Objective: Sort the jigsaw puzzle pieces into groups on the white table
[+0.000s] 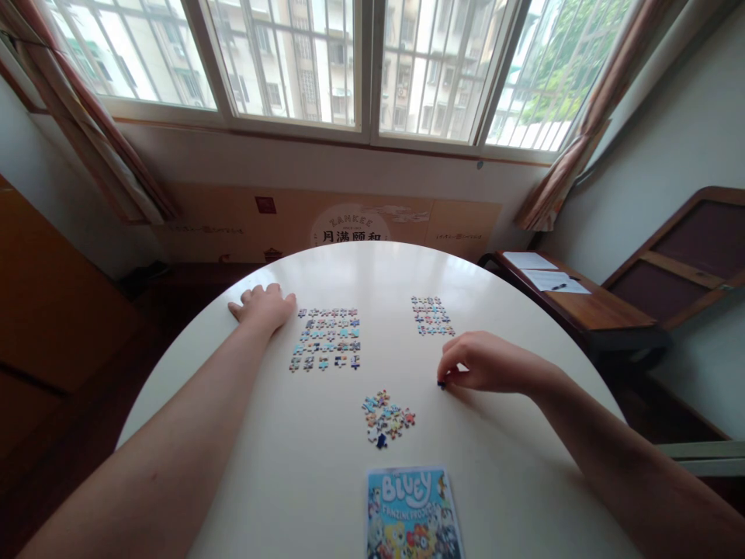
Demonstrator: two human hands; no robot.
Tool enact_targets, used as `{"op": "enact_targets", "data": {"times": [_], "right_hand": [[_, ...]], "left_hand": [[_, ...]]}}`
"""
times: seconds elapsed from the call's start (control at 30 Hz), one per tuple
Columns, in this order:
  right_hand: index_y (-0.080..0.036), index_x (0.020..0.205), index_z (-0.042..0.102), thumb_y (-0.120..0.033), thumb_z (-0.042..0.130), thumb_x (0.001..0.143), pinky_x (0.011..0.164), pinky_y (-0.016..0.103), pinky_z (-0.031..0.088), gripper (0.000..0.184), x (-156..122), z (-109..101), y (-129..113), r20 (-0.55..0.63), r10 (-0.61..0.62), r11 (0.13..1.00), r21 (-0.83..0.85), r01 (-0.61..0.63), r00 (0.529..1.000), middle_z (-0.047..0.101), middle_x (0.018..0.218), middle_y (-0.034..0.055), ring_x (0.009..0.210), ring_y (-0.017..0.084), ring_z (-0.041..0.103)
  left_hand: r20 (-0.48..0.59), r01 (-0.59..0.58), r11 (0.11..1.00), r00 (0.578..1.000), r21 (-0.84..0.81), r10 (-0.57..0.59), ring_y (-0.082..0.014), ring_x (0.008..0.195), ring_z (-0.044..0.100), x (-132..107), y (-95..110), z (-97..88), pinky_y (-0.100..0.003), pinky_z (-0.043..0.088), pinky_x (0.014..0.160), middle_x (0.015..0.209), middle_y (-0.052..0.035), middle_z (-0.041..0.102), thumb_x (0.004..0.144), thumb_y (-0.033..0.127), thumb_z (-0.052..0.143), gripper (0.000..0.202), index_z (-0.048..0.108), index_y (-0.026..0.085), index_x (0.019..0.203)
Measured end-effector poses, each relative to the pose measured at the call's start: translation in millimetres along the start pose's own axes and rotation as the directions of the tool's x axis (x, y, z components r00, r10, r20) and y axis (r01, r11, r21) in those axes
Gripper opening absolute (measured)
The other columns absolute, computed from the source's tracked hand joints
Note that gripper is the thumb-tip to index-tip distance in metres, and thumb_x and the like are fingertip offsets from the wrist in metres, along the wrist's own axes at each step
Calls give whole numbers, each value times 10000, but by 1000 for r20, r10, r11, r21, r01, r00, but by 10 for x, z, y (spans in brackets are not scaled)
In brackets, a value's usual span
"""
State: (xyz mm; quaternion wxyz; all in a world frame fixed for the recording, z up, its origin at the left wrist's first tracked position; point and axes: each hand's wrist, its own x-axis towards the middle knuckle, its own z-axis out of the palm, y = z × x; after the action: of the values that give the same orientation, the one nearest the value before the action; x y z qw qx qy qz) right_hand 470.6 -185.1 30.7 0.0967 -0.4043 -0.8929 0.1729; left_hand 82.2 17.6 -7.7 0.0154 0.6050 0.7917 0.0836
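Note:
On the white round table point(279, 466), my left hand point(263, 307) rests palm down with its fingers apart, just left of a block of jigsaw pieces point(330, 335) laid in rows. My right hand point(478, 362) pinches a dark puzzle piece point(441, 384) between thumb and fingers, low over or touching the tabletop. Beyond it lies a smaller block of rowed pieces point(431, 317). A loose pile of puzzle pieces point(389, 419) sits nearer me, left of my right hand. Closest to me is a blue picture card or box point(412, 512) lettered "Bluey".
Behind the table, a printed cardboard panel point(407, 221) stands below the barred window point(326, 62). To the right, a wooden chair or bench point(617, 307) bears papers point(559, 281) and a pen. A brown cabinet point(58, 295) stands at the left.

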Motion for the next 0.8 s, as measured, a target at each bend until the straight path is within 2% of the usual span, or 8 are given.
{"op": "enact_targets", "data": {"times": [0.07, 0.17, 0.4, 0.6, 0.8], "right_hand": [[-280, 859, 796, -105, 646, 814, 699, 250, 458, 235, 12, 14, 150, -85, 47, 999, -22, -49, 995, 753, 849, -18, 762, 139, 675], [-275, 866, 802, -159, 634, 862, 672, 252, 458, 205, 54, 74, 301, -175, 48, 998, -23, -53, 983, 741, 851, -2, 742, 142, 670], [-286, 917, 810, -203, 630, 907, 714, 257, 485, 198, 149, 257, 365, -338, 41, 998, -40, -58, 940, 748, 901, 12, 765, 153, 695], [-285, 947, 813, -257, 635, 925, 704, 262, 487, 182, 190, 327, 398, -400, 65, 994, -54, -94, 914, 750, 899, 22, 759, 161, 703], [-281, 967, 815, -273, 626, 940, 711, 261, 496, 192, 200, 344, 431, -405, 48, 994, -66, -82, 913, 750, 907, 26, 761, 160, 705]], "left_hand": [[-4, 3, 1000, 1000, 0, -3, -438, 1285, 444, -2, 0, 0, -654, 298, 1052, 1412, -200, 530, 873, 560, 414, 594, 589, 227, 1333], [0, 9, 1000, 1000, -2, -9, -439, 1295, 438, 0, -1, -4, -648, 292, 1060, 1418, -195, 526, 872, 572, 420, 602, 585, 233, 1342], [6, -1, 1000, 1000, 1, 1, -428, 1285, 449, -13, 5, -27, -637, 316, 1045, 1416, -195, 529, 874, 562, 409, 589, 594, 229, 1323], [-4, -10, 1000, 1000, -16, 10, -441, 1284, 442, -17, -5, -19, -647, 306, 1041, 1407, -211, 535, 871, 543, 418, 581, 598, 224, 1322], [13, -4, 1000, 1000, -12, 4, -422, 1303, 424, -33, 1, -40, -638, 287, 1068, 1414, -207, 521, 888, 542, 401, 576, 586, 221, 1330]]}}
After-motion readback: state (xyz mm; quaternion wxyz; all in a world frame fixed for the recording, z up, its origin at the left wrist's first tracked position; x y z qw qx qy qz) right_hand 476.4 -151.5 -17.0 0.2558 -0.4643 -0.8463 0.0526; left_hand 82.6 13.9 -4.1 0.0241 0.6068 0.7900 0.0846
